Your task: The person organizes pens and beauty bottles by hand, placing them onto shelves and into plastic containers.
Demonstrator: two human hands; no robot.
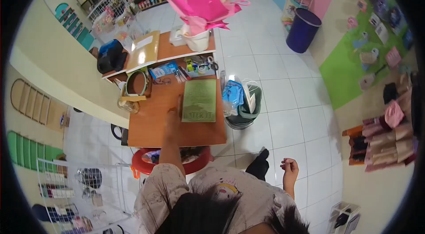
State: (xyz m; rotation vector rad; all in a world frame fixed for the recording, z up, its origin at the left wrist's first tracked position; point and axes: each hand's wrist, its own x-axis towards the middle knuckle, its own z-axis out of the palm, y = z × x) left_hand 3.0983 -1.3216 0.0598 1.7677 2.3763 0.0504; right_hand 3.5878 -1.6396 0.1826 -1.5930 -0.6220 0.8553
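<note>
A green book or pad (pixel 198 101) with raised lettering lies on the brown desk (pixel 148 130). Beside its left edge is my left hand (pixel 172 116), blurred by motion, so its fingers and anything in them cannot be made out. My right hand (pixel 289 166) hangs over the tiled floor, its fingers loosely bent and somewhat apart, with nothing seen in it. Behind the book, an organizer (pixel 200 66) holds scissors and small supplies. A blue packet (pixel 163 70) and a round tape roll (pixel 137 84) are to the left of it.
A pink-wrapped bouquet (pixel 199 3) in a white pot stands on the raised shelf. Right of the desk is a green bin (pixel 253 103) with packaging. A red basin (pixel 201 162) sits under the front edge. Farther off stands a dark blue bin (pixel 302 32).
</note>
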